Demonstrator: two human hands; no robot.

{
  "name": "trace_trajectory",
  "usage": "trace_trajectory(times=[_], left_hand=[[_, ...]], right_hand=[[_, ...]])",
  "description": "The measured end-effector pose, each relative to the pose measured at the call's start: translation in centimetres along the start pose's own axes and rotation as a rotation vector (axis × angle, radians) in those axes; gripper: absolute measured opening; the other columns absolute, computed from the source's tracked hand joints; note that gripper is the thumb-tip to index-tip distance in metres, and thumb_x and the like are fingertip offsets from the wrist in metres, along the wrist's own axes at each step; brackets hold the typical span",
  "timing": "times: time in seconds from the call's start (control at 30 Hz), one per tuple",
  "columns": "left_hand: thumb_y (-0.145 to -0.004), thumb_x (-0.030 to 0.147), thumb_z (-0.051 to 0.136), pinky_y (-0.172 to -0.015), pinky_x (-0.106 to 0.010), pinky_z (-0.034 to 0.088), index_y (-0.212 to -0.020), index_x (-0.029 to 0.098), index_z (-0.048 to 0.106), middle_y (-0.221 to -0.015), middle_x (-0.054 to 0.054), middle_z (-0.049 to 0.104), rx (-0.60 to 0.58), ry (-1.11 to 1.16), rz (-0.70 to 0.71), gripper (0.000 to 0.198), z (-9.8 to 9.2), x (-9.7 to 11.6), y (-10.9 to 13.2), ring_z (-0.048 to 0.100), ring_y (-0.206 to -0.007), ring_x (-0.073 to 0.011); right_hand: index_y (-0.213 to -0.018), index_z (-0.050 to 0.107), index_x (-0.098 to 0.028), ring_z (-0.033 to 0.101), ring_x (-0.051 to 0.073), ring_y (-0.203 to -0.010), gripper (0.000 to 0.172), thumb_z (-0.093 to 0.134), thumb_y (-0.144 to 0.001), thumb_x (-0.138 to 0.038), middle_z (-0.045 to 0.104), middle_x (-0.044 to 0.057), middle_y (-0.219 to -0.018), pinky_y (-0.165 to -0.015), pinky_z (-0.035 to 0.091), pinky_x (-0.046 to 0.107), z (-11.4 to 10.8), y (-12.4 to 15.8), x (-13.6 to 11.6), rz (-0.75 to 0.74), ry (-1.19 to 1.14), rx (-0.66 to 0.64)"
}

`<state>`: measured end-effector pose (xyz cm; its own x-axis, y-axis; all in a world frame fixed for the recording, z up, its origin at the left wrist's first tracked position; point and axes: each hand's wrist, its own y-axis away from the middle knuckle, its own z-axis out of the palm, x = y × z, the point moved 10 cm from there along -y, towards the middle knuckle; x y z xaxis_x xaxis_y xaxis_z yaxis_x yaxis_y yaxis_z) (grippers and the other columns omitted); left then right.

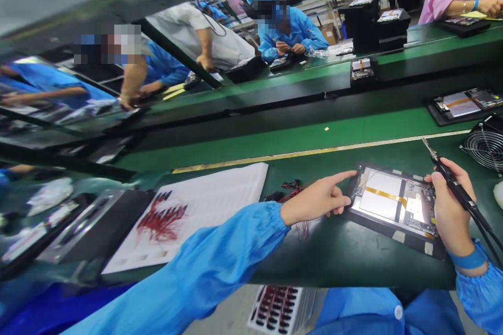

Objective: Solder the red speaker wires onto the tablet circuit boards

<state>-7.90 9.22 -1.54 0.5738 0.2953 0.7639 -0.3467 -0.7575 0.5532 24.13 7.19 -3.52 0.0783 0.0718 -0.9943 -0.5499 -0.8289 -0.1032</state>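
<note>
An opened tablet point(395, 205), back cover off, lies on the green bench in front of me, with its battery, a yellow ribbon cable and a circuit board showing. My left hand point(318, 198) touches the tablet's left edge, the forefinger stretched out to its top corner and the other fingers curled. My right hand point(451, 209) rests at the tablet's right side, closed round a black soldering iron point(451, 180) whose tip points up and to the left. A black cord runs from the iron past my wrist.
A white sheet point(220, 196) with red and black wire pieces lies to the left. A small fan point(485, 145) stands at the right. Another opened tablet point(466, 103) rides the green conveyor point(275, 138). Several people in blue and pink coats work at the benches beyond.
</note>
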Motion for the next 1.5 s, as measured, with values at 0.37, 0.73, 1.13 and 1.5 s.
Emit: trace_trajectory(times=[0.37, 0.73, 1.13, 1.5], left_hand=[[-0.097, 0.033, 0.068, -0.073, -0.028, 0.058, -0.102, 0.021, 0.086, -0.091, -0.004, 0.087, 0.083, -0.189, 0.283, 0.022, 4.4, 1.7, 1.3, 0.079, -0.081, -0.0194], [-0.106, 0.015, 0.061, -0.082, -0.032, 0.056, -0.096, 0.021, 0.073, -0.092, -0.004, 0.077, 0.388, -0.477, 1.007, 0.016, 9.4, 8.5, 2.7, 0.068, -0.088, -0.0199], [-0.108, 0.015, 0.061, -0.080, -0.032, 0.057, -0.098, 0.021, 0.069, -0.090, -0.002, 0.079, 0.298, -0.320, 1.013, 0.015, 9.7, 9.3, 2.7, 0.072, -0.085, -0.0177], [-0.104, 0.012, 0.066, -0.073, -0.032, 0.052, -0.095, 0.020, 0.069, -0.082, 0.000, 0.076, 0.303, -0.277, 1.017, 0.013, 10.0, 9.1, 3.1, 0.066, -0.077, -0.0176]], right_hand=[[-0.132, 0.073, -0.027, 0.077, 0.025, -0.094, 0.039, 0.072, -0.096, -0.044, 0.078, 0.004, -0.109, -0.089, 0.062, 0.045, 0.4, 0.2, -1.1, -0.040, 0.070, -0.017], [-0.127, 0.074, -0.032, 0.076, 0.029, -0.104, 0.023, 0.073, -0.104, -0.033, 0.077, 0.003, -0.099, -0.095, 0.062, 0.048, -2.9, 7.1, -6.2, -0.344, 0.211, -0.158], [-0.131, 0.070, -0.032, 0.075, 0.024, -0.109, 0.034, 0.074, -0.102, -0.016, 0.073, 0.006, -0.117, -0.091, 0.066, 0.037, -1.2, 10.7, -5.5, -0.265, 0.240, -0.220], [-0.129, 0.071, -0.030, 0.072, 0.019, -0.107, 0.034, 0.074, -0.100, -0.012, 0.066, 0.005, -0.122, -0.091, 0.064, 0.030, -0.2, 10.5, -6.1, -0.208, 0.199, -0.209]])
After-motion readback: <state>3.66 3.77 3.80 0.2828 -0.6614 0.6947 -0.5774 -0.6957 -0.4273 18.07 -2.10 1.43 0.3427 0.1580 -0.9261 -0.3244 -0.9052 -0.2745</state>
